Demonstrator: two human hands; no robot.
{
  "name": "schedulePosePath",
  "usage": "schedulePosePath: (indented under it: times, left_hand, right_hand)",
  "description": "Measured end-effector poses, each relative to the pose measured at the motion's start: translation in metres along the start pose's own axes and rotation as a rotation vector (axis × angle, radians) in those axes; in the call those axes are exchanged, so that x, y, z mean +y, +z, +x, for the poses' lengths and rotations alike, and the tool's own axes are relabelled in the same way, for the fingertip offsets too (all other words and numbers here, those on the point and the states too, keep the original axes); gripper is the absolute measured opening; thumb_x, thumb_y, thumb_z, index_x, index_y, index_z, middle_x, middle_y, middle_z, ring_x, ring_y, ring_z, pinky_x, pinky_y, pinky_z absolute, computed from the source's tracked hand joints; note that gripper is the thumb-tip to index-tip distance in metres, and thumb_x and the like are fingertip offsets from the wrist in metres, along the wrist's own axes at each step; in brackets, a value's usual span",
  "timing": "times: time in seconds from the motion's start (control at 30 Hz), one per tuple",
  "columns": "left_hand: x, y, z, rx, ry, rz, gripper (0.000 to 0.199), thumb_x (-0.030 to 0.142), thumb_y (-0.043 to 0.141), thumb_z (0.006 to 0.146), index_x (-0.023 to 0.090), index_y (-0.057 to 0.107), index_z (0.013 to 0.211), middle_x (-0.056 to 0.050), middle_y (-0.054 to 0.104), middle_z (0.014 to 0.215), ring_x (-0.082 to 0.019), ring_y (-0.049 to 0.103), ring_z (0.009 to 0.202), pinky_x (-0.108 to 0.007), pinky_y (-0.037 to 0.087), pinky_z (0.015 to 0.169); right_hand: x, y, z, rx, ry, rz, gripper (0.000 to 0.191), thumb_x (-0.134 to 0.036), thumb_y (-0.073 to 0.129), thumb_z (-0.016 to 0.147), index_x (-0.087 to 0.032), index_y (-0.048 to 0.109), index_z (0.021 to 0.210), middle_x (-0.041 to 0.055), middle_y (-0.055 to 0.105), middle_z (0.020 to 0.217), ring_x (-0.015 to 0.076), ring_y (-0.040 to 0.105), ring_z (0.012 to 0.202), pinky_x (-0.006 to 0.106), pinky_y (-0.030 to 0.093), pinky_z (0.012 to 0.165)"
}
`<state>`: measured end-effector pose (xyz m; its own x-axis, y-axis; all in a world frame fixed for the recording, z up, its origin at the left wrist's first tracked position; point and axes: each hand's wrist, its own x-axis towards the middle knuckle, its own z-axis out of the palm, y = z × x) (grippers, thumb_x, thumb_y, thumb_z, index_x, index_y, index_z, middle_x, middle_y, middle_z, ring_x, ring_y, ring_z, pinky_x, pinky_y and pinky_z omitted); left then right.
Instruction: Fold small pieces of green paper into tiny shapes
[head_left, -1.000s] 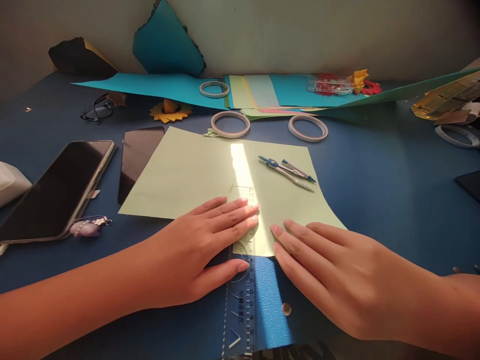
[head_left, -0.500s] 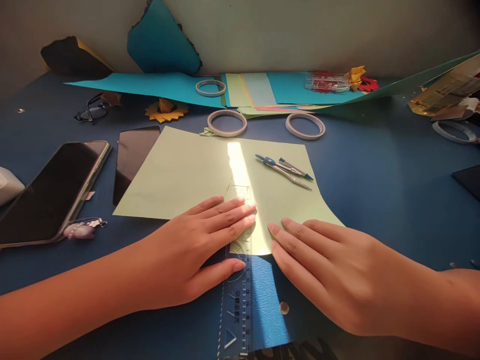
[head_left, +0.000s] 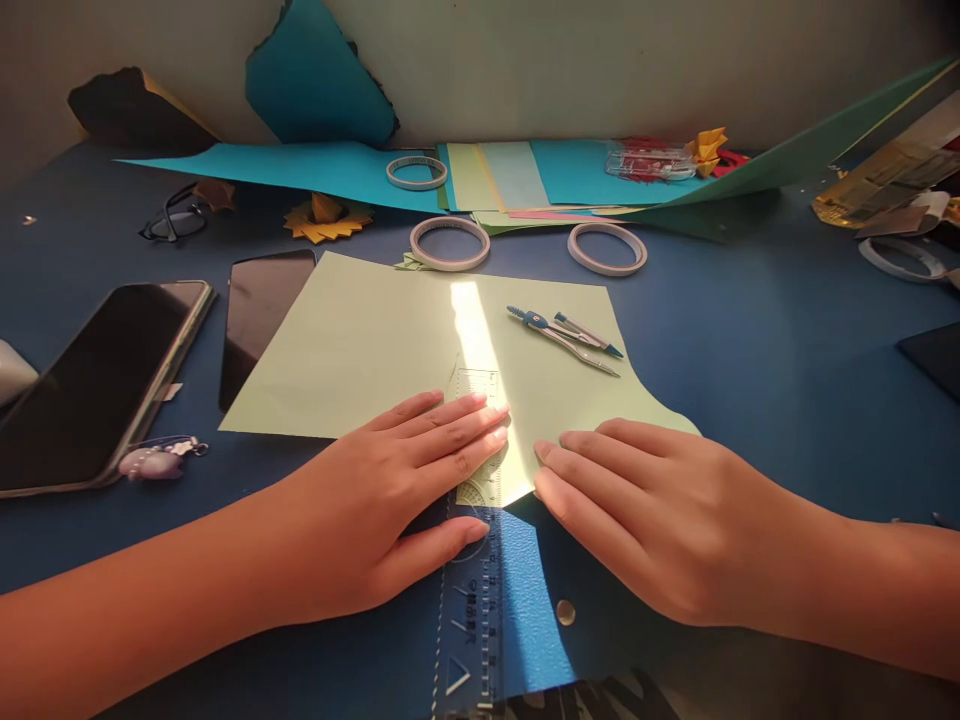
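Note:
A pale green sheet of paper [head_left: 375,330] lies on the blue tabletop. Across its lower middle runs a clear plastic ruler [head_left: 472,600], which sticks out past the paper's near edge. My left hand [head_left: 397,480] rests flat on the ruler with its fingers outstretched, pressing it against the paper. To the right, my right hand [head_left: 645,510] has its fingers closed on the near edge of the sheet, which lifts and curves there; the thumb is mostly hidden. A compass [head_left: 559,335] lies on the paper, with a short pencil piece [head_left: 589,335] beside it.
Two phones [head_left: 105,390] [head_left: 262,310] lie at left near a purple charm [head_left: 154,460]. Tape rolls [head_left: 450,245] [head_left: 607,250] stand beyond the sheet, before coloured papers [head_left: 285,170]. Glasses [head_left: 176,220] and a yellow paper flower [head_left: 326,220] sit at the back left.
My right hand has moved slightly up, raising the near edge of the paper, which bends more at its right side. My left hand and the ruler stay in place.

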<state>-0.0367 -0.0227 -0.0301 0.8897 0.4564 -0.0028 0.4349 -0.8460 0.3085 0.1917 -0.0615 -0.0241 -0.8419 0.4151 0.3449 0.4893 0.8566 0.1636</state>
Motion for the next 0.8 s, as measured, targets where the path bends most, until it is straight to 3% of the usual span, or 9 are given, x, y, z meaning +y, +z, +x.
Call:
schedulePosePath:
  times: [0.3,0.43,0.6,0.8]
  left_hand:
    - [-0.001,0.000,0.001,-0.001,0.008,0.003,0.047,0.037,0.041,0.091,0.018,0.038,0.134,-0.001,0.030,0.144,-0.017,0.024,0.135,-0.034,0.018,0.114]
    - [-0.003,0.000,0.001,0.048,0.009,-0.060,0.059,0.038,0.044,0.090,0.015,0.023,0.140,-0.004,0.031,0.145,-0.016,0.028,0.133,-0.032,0.020,0.113]
    - [-0.005,0.002,0.000,0.071,-0.025,-0.119,0.066,0.038,0.044,0.090,0.014,0.011,0.142,-0.007,0.027,0.147,-0.019,0.029,0.133,-0.035,0.023,0.111]
    - [-0.004,0.004,-0.001,0.083,0.002,-0.115,0.069,0.038,0.043,0.090,0.009,0.008,0.142,-0.010,0.024,0.147,-0.019,0.026,0.134,-0.033,0.020,0.112]
  right_hand:
    - [0.007,0.003,0.006,0.072,0.076,0.027,0.028,-0.005,0.040,0.084,-0.012,0.057,0.063,0.0087,0.063,0.064,0.0179,0.059,0.063,0.030,0.046,0.059]
    - [0.011,0.006,0.006,0.103,0.115,0.010,0.024,-0.004,0.046,0.081,-0.013,0.055,0.061,0.0073,0.063,0.063,0.0159,0.058,0.059,0.028,0.045,0.056]
    - [0.012,0.011,0.005,0.130,0.164,-0.016,0.020,-0.003,0.047,0.082,-0.013,0.055,0.067,0.0045,0.062,0.062,0.0150,0.059,0.060,0.027,0.044,0.056]
    - [0.012,0.013,0.004,0.170,0.209,-0.031,0.010,-0.004,0.050,0.083,-0.011,0.057,0.080,0.0039,0.063,0.060,0.0158,0.061,0.059,0.027,0.043,0.051]
